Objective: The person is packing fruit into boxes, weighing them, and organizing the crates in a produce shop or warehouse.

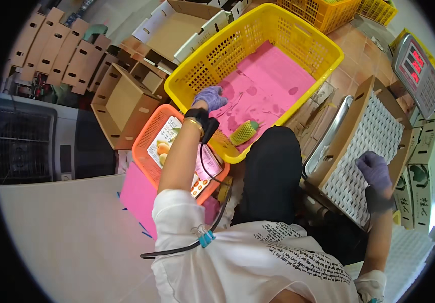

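Note:
My left hand (209, 98), in a purple glove, reaches over the left side of a yellow plastic crate (217, 57). Its thumb and fingers are apart, and I see nothing between them. Pink sheets (266, 83) with dark damp spots line the crate floor. One green fruit, apparently a mango (254, 125), lies near the crate's closest corner, partly inside a yellow-green foam net sleeve (241, 134). My right hand (374, 169), also gloved, is above a white woven-looking foam liner (373, 128) in a cardboard box (348, 136). Its fingers curl inward; the palm is hidden.
An orange basket (149, 132) holding printed cards stands left of the crate. Beneath the cardboard box is a metal scale platform (329, 136); its display (416, 64) glows red. Flattened cartons (54, 41), open cardboard trays (122, 102) and printed boxes (426, 174) stand around. A black cable (223, 212) runs along my left arm.

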The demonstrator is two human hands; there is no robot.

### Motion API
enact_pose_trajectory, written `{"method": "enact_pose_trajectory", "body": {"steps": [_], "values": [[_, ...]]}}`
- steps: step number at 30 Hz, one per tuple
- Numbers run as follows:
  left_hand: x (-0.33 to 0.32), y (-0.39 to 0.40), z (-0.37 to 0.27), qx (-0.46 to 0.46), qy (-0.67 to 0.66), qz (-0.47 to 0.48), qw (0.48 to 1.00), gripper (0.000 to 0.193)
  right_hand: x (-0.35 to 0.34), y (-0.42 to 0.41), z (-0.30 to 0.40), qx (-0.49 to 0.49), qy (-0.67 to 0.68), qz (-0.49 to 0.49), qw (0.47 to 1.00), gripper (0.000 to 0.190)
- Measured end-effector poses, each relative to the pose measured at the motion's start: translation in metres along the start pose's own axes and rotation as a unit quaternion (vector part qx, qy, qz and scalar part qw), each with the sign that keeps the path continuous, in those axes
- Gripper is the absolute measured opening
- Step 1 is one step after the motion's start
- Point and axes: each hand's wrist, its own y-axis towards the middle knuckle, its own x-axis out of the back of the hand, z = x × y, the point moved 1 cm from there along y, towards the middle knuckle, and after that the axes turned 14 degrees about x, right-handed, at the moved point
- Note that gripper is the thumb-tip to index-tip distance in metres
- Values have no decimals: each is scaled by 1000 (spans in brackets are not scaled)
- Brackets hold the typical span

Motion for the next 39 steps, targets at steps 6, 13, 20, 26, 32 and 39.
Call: {"method": "enact_pose_trajectory", "body": {"steps": [6, 13, 20, 26, 32, 39], "values": [[-135, 92, 14, 85, 211, 177, 958, 77, 18, -40, -8, -82, 113, -156, 978, 6], [-216, 87, 2, 92, 191, 109, 971, 79, 35, -94, -16, -186, 82, -199, 959, 8], [-220, 113, 18, 79, 60, 59, 993, 78, 41, -92, -26, -170, 83, -280, 941, 6], [-81, 97, -63, -66, -322, 54, 943, 67, 18, -6, 38, -5, 62, -256, 965, 14], [13, -92, -174, -293, -421, 129, 848, 75, -7, 65, 129, 191, 36, -218, 956, 85], [-23, -190, -216, -310, -402, 333, 795, 62, -4, 1, 105, 192, 514, -246, 799, 82]]}}
